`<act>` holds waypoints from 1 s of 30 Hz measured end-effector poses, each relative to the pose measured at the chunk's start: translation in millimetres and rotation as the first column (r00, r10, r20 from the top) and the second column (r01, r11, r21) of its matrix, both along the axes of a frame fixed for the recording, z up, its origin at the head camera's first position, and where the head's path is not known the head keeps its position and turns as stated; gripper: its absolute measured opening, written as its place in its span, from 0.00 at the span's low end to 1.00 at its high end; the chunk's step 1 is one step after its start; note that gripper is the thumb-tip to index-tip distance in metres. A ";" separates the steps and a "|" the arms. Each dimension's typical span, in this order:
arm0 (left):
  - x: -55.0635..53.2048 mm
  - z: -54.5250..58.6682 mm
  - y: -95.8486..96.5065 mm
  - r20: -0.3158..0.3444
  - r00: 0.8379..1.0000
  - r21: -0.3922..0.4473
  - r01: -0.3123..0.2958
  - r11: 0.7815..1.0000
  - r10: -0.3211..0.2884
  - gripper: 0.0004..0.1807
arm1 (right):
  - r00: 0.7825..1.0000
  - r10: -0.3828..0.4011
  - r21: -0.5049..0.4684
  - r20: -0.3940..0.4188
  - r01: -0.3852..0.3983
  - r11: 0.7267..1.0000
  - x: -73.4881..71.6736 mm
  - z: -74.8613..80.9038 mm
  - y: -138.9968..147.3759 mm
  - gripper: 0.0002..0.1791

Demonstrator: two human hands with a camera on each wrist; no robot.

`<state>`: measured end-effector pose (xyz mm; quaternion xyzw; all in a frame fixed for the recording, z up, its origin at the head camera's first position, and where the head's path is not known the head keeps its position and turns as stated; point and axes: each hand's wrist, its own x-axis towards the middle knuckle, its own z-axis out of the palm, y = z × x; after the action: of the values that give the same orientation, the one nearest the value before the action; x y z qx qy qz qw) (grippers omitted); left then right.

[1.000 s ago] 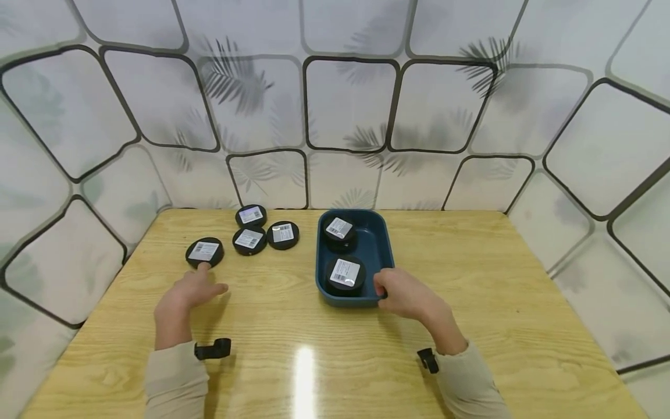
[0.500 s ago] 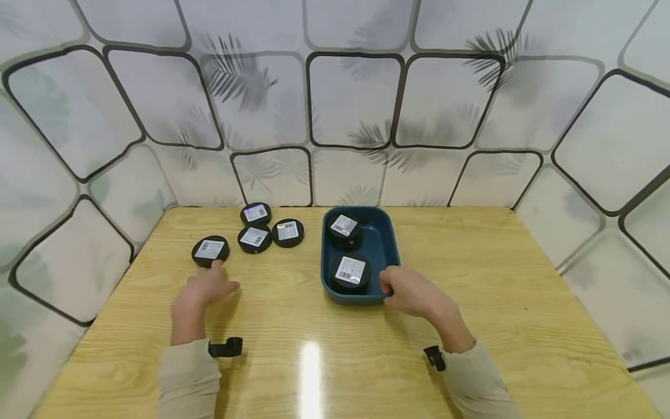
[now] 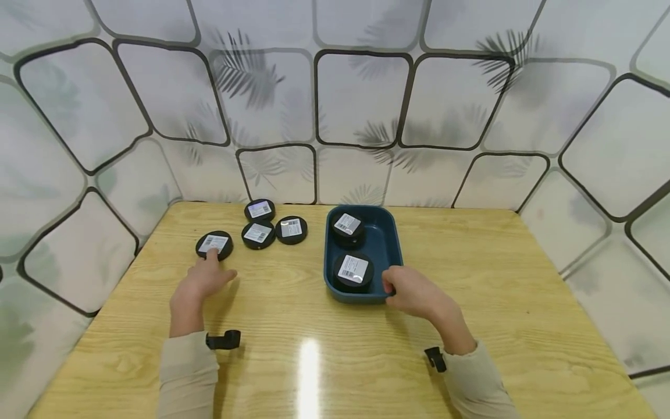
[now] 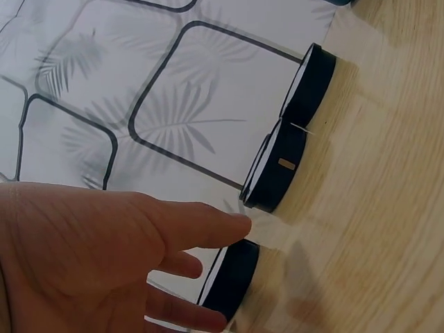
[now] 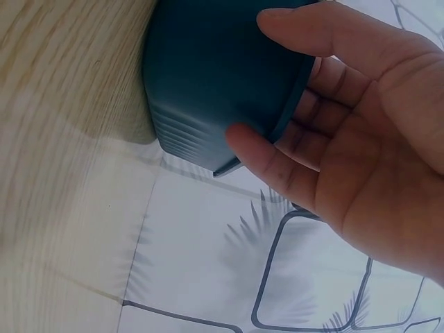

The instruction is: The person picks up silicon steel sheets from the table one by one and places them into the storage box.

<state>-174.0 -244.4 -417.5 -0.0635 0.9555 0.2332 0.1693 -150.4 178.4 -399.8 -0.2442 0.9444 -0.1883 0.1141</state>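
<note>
In the head view my left hand (image 3: 200, 283) reaches over the near edge of a flat round black case (image 3: 205, 241) with a white barcode label. Its fingertips touch the case, and the thumb stands out to the right, apart from it, as the left wrist view also shows. At the near right corner of a deep blue plastic bin (image 3: 382, 240), my right hand (image 3: 417, 292) grips the rim. The right wrist view has the thumb on one side of the bin wall (image 5: 208, 76) and fingers over the rim. Two spots in the bin hold black cases (image 3: 353, 270), seemingly stacked.
Several more labelled black cases (image 3: 259, 234) lie close together between the left hand and the bin. The wooden table (image 3: 272, 326) ends against a patterned cloth backdrop (image 3: 361, 99) at the back and sides.
My left hand has moved slightly forward, its fingertips now further over the edge of the leftmost case. The right hand keeps its grip on the bin. The head view has shifted a little.
</note>
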 end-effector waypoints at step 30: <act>-27.5 -23.3 -9.2 -0.166 0.960 0.089 -0.213 0.973 0.225 0.49 | 0.999 -0.021 -0.020 -0.025 0.021 1.000 4.3 -4.0 2.4 0.14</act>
<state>-201.5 -253.6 -440.8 -0.1421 0.9449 0.2887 0.0599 -146.1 180.8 -403.7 -0.2377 0.9464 -0.1958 0.0975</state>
